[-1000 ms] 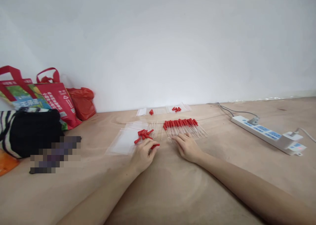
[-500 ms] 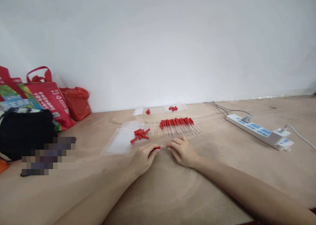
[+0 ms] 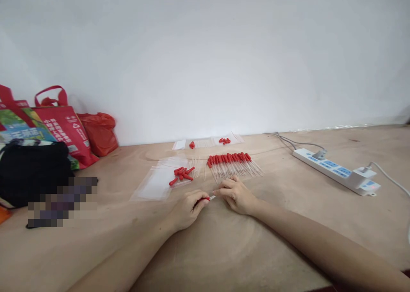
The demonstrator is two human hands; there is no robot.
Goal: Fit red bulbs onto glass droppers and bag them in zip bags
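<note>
My left hand [image 3: 189, 207] is closed around a red rubber bulb [image 3: 205, 199], and a thin pale stem juts from it to the right, like a dropper. My right hand [image 3: 236, 196] has its fingertips pinched beside the stem's tip; whether they hold anything I cannot make out. Beyond my right hand lies a row of red-bulbed droppers [image 3: 229, 159], their pale stems pointing toward me. Loose red bulbs [image 3: 183, 173] are heaped on clear plastic bags [image 3: 153, 184] past my left hand. Several loose thin stems [image 3: 196, 167] lie between the heap and the row.
By the wall are more small bags with red pieces [image 3: 224, 141]. A white power strip [image 3: 333, 169] with plugs and cables stands to the right. Shopping bags [image 3: 65, 127], a red plastic bag [image 3: 99, 132] and a black cloth item [image 3: 35, 170] crowd the left of the wooden table [image 3: 205, 258].
The left hand has moved slightly toward me, and the bulb's stem now tilts up to the right. The right fingertips have shifted away from the stem, showing its tip.
</note>
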